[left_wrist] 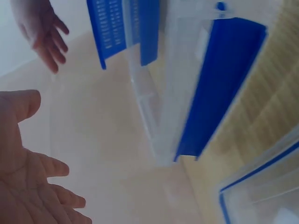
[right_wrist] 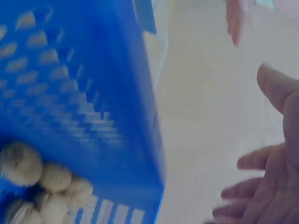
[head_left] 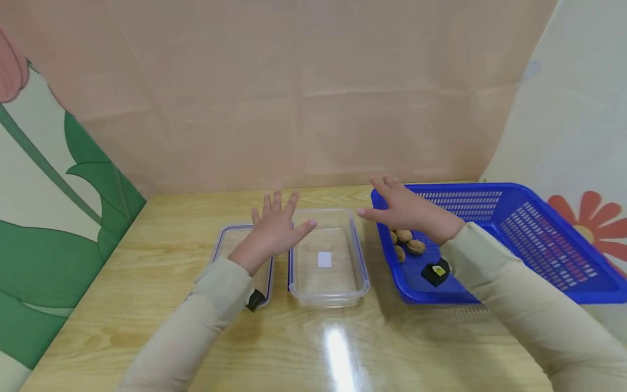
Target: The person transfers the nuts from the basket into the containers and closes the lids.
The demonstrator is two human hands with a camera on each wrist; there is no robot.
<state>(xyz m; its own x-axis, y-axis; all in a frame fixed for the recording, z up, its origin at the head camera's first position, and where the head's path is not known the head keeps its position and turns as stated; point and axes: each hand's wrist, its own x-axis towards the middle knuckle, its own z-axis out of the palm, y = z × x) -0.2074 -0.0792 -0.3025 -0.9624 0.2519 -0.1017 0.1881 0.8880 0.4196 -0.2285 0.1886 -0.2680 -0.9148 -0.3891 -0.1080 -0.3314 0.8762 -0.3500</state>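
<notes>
My left hand [head_left: 274, 231] hovers with spread fingers above the gap between a clear lid [head_left: 266, 277] with a blue seal and a clear plastic box [head_left: 338, 277]. The box stands in the middle of the table with a small white label on its floor. Over the left edge of a blue plastic basket [head_left: 404, 291] floats my right hand [head_left: 409, 209], fingers spread, holding nothing. Several walnuts [head_left: 416, 247] lie in the basket's left end, partly hidden under that hand; the right wrist view shows more of these walnuts [right_wrist: 55, 177].
Wood-grain table [head_left: 122, 283] runs under everything. A pinkish-brown sheet [head_left: 294, 109] hangs behind the table's far edge. Walls with painted flowers and leaves flank both sides. The basket's right end reaches past the table's right side.
</notes>
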